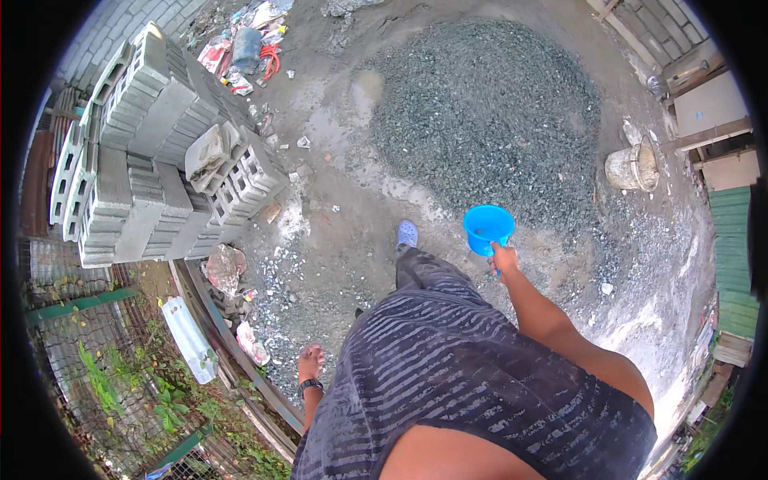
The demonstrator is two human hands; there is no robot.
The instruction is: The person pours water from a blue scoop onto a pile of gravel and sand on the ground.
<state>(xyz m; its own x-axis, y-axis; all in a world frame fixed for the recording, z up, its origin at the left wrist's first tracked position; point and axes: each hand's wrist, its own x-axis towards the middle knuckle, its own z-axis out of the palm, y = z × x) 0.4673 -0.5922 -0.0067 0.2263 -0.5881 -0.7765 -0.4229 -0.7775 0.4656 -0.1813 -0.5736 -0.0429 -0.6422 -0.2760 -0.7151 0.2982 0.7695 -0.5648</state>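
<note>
My right hand [504, 258] is closed round the handle of a blue plastic dipper [478, 218], held out ahead of me. The dipper's round mouth faces up, and its inside looks bare. Behind it lies a broad pile of grey gravel [488, 112]. My left hand [310, 362] hangs low at my side with nothing in it, its fingers loosely apart and a dark watch [310, 386] on the wrist. Nearest to this hand are loose stones and a crumpled pale bag [252, 344] on the ground.
Stacked grey hollow blocks [152, 188] stand at the left. A dirty white bucket [632, 168] lies tipped beside the gravel at the right. Litter with a blue-grey container [246, 50] is scattered at the far left. Long boards [232, 352] edge the ground near weeds and wire mesh.
</note>
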